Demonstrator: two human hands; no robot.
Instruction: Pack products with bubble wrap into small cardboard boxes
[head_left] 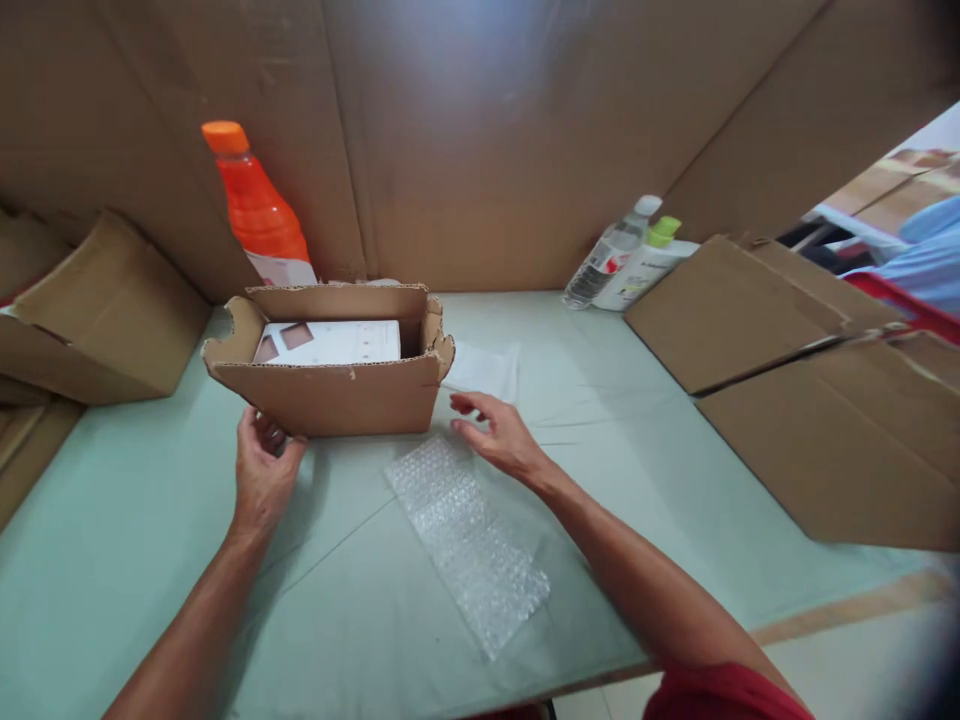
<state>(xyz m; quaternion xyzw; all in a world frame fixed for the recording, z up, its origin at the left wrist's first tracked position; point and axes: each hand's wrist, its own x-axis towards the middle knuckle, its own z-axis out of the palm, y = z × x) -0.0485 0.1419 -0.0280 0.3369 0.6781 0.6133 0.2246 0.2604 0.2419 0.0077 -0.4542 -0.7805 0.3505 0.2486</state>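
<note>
An open-topped cardboard box (337, 400) stands on the table, with a white box (345, 342) with brown square cut-outs inside it. My left hand (266, 455) grips the cardboard box at its lower left corner, thumb at the front bottom edge and fingers curled at the side. My right hand (495, 430) hovers just off the box's right end, thumb and fingers apart, holding nothing. Below and between the hands lies a flat strip of bubble wrap (472, 545). Behind the right hand is a thin white translucent sheet or pouch (484, 370), partly hidden by the box.
An orange bottle (262, 215) stands behind the box. At the back right, a clear bottle (611, 255) leans beside a white bottle with a green cap (646, 268). Cardboard boxes flank the green-covered table (592, 400) at left (112, 320) and right (847, 430). A person's blue sleeve (919, 255) shows far right.
</note>
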